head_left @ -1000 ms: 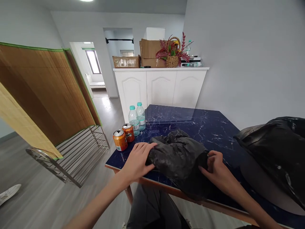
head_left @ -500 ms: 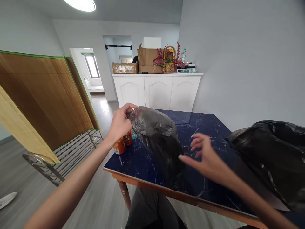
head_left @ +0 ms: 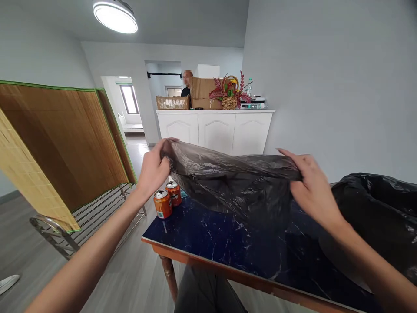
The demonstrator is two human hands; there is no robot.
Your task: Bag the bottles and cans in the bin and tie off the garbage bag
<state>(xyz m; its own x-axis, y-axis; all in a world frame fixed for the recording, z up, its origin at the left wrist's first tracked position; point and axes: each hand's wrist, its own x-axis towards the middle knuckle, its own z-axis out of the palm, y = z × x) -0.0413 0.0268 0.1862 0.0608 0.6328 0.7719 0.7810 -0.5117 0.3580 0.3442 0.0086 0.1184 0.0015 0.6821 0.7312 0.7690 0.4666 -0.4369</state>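
A thin black plastic bag [head_left: 234,182] hangs stretched between my two hands above the dark blue marble table [head_left: 208,234]. My left hand [head_left: 153,169] is closed on the bag's left edge. On the right edge, my right hand [head_left: 309,187] pinches the plastic with its fingers wrapped over it. The bag's lower part droops toward the tabletop. Two orange drink cans [head_left: 164,201] stand at the table's left edge, just below my left hand.
A second, bulky black bag [head_left: 378,221] lies on the table at the right. A bamboo screen and a metal rack [head_left: 74,217] stand left of the table. Behind, a white cabinet [head_left: 215,128] carries boxes and a flower basket; a person stands beyond it.
The bag lay bunched on the table under both hands. My left hand lifted it, and my right hand took the other edge; it now hangs spread wide in the air.
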